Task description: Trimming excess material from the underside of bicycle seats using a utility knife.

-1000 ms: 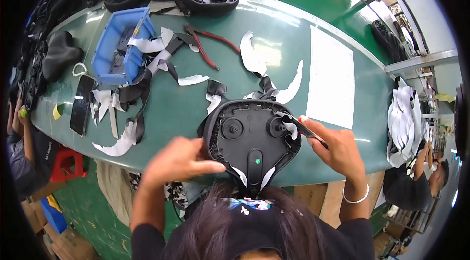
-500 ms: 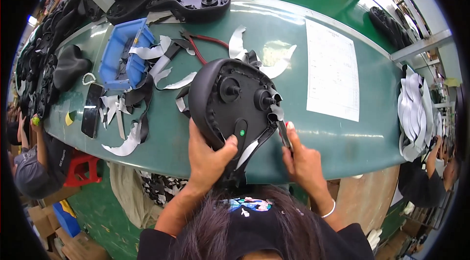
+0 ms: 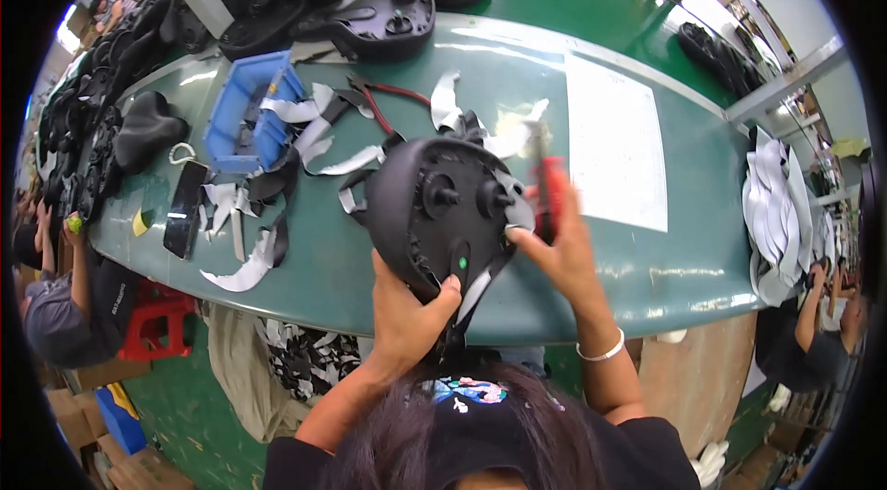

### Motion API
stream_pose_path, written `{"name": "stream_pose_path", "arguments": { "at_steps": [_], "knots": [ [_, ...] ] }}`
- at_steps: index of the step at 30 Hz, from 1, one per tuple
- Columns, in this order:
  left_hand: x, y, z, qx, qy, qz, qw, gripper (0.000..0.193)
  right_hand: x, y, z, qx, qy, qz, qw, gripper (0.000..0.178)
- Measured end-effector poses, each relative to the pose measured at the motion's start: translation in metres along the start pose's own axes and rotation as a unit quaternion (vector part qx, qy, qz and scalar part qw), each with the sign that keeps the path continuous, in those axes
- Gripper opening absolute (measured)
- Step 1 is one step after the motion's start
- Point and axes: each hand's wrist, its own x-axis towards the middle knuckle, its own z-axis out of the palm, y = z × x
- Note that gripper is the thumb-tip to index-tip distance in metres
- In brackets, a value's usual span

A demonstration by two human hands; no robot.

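We grip the black seat (image 3: 468,229), its underside facing us, in our left hand (image 3: 404,313) above the near edge of the green table (image 3: 688,273), while our right hand (image 3: 567,257) clasps a motion-blurred red tool (image 3: 552,194), its thumb at the pale flap (image 3: 519,212) on the seat's right side.

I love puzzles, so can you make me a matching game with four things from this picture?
Things:
1. Bin
2. Paper sheet
3. Nearest seat
4. Pliers

Clues:
A. Has red handles
B. Gripped by the person's left hand
C. Blue
D. White and lying flat

Right pairs: 1-C, 2-D, 3-B, 4-A
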Motion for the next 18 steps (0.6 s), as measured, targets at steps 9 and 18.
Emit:
{"name": "stream_pose_path", "arguments": {
  "at_steps": [9,18],
  "knots": [
    [0.055,0.008,-0.067,-0.173,-0.185,-0.164,0.953,0.062,0.075,0.086,-0.087,0.002,0.120,0.240,0.963,0.029],
    [0.224,-0.008,0.041,0.040,-0.154,0.149,0.976,0.064,0.064,0.087,-0.032,0.229,0.124,0.249,0.933,0.019]
  ]
}}
